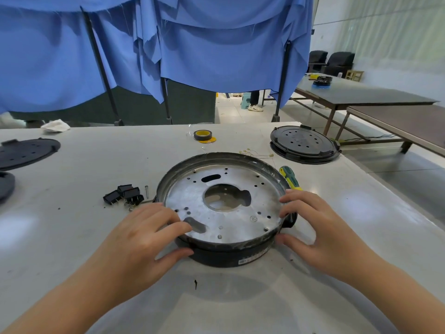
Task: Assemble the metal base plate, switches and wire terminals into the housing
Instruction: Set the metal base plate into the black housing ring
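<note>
Head view looks down on a pale grey worktable (72,237), with blue cloth (204,44) draped over dark stands along its far edge and, far right, two long dark tables (361,95) on a tiled floor. On the worktable, a black perforated lid (304,144) lies far right, a roll of yellow tape (203,135) sits far centre, and a crumpled white rag (55,125) lies far left. Another black lid (27,151) at the left edge is cut off by the frame.

A green and yellow screwdriver (290,177) is partly hidden behind the housing rim. The thin wire terminals (256,154) just beyond the rim are too fine to make out clearly. Black switches (124,194) cluster left of the housing.

The round black housing (231,257) stands near centre, with the metal base plate (226,220) lying inside its rim. The left hand (144,237) has its fingers on the plate's near left part and its thumb against the housing wall. The right hand (322,225) clasps the right side, fingers over the rim, thumb low on the wall.
</note>
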Tool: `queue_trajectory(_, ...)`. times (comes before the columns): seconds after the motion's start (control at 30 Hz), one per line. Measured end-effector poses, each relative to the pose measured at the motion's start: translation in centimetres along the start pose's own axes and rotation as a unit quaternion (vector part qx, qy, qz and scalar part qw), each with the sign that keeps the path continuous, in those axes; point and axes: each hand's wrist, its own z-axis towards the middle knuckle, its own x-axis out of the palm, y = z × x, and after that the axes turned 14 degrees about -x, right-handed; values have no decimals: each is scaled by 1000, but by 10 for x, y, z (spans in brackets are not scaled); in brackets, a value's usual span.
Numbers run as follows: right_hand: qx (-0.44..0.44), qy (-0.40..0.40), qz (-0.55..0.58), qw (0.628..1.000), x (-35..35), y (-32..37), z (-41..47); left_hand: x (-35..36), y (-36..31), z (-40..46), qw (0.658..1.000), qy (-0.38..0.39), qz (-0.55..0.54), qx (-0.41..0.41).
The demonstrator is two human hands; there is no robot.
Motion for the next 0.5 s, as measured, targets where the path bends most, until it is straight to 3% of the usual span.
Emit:
queue_trajectory(0.33,14,-7,-11,1000,5,-3,13,1,3,10,1000,19,-4,-13)
queue_trajectory(0.5,17,7,6,1000,1,-3,10,-4,7,4,993,23,-74,-87)
